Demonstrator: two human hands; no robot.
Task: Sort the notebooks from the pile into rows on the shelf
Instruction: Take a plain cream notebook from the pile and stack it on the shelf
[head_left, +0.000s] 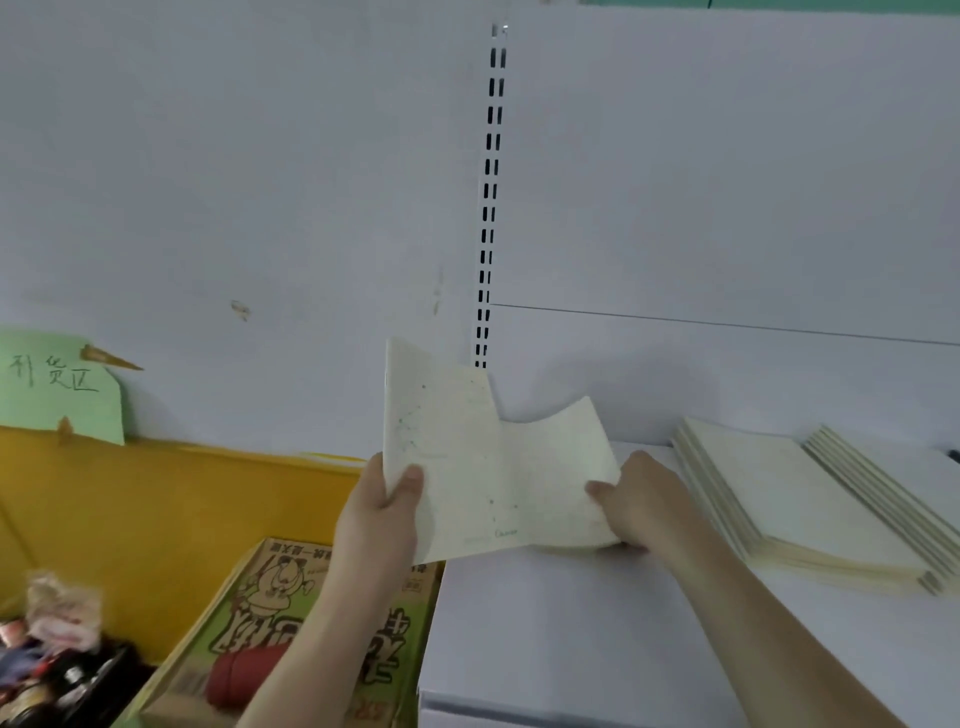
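- Cream-coloured notebooks (488, 467), thin and soft-covered, are held up in front of the white back panel (260, 182), above the white shelf (545, 623); I cannot tell how many are in the bundle, though at least two show, one taller at the left and one bowed at the right.
- Left hand (382, 512) is closed on the lower left edge of the bundle, thumb across the front cover and the fingers hidden behind.
- Right hand (636, 501) is closed on the lower right corner, thumb on the front, pulling the right-hand notebook sideways so that it curves.
- Long axis of the left notebook stands roughly upright, tilted slightly; the right one splays out to the right and downward.
- Relation that matters: two laid-down stacks (810, 514) already sit on the shelf to the right of the hands, overlapping, their long edges running away from the person. They lie just beyond the right hand, well apart from the left.
- My judgement: the right hand is the nearer one for carrying a notebook across, and the bare shelf surface directly below the hands is free for a new row.
- Left of the shelf, lower down, sit a printed cardboard box (322, 623) and a yellow panel (156, 493).
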